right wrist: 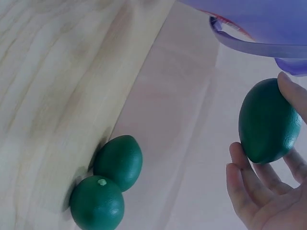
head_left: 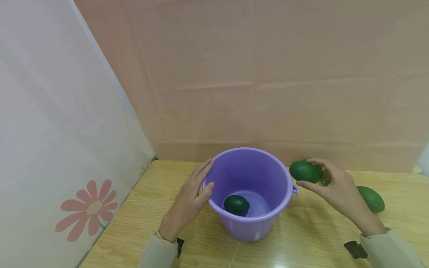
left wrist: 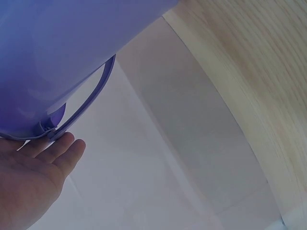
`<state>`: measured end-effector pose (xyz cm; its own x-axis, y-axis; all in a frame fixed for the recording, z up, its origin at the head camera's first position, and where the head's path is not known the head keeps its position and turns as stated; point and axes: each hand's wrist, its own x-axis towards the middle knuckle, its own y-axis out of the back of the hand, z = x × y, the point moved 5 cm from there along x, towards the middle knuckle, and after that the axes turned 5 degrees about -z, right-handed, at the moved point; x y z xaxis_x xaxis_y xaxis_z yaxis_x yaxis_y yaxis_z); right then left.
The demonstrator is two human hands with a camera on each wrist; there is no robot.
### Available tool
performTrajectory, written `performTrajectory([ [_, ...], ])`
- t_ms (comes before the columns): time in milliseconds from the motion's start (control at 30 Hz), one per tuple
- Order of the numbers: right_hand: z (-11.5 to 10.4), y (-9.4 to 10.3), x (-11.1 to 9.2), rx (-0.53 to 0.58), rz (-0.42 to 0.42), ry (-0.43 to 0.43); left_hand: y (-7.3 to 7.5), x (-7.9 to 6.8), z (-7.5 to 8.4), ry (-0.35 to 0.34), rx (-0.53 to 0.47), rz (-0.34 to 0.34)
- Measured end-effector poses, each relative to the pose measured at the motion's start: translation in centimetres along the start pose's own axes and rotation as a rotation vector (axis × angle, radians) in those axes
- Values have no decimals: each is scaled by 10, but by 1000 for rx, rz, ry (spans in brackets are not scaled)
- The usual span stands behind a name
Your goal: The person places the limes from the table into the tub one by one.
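Note:
A purple bucket point(head_left: 248, 227) stands upright on the wooden table, with one dark green oval fruit point(head_left: 236, 205) lying inside on its bottom. My left hand point(head_left: 189, 197) rests at the bucket's left rim, its fingers fairly straight. In the left wrist view those fingers touch the rim beside the purple handle point(left wrist: 88, 101). To the right of the bucket, my right hand point(head_left: 335, 186) holds a smooth green egg-shaped fruit point(head_left: 304, 171) between thumb and fingers, raised near rim height. The right wrist view shows this held fruit point(right wrist: 268, 122) close to the bucket.
Two more green fruits lie on the table at the right: one fruit point(head_left: 371, 199) beside my right wrist, another fruit point(head_left: 325, 182) partly hidden behind the hand. A pinkish sheet point(head_left: 254, 82) hangs behind the table; a white flowered sheet point(head_left: 67, 149) hangs at the left.

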<state>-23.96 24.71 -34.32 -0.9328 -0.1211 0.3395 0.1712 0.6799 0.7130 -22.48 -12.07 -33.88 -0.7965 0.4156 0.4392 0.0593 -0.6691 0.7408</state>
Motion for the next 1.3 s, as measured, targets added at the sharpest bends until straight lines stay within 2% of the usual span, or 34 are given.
performTrajectory([
  [833,-28,9,-4,85,158,108,0,-1,-1,6,3,2],
  [1133,-39,11,-5,138,204,189,0,0,0,-7,2,6],
  [1300,-48,12,-5,162,248,307,0,1,0,-13,2,7],
])
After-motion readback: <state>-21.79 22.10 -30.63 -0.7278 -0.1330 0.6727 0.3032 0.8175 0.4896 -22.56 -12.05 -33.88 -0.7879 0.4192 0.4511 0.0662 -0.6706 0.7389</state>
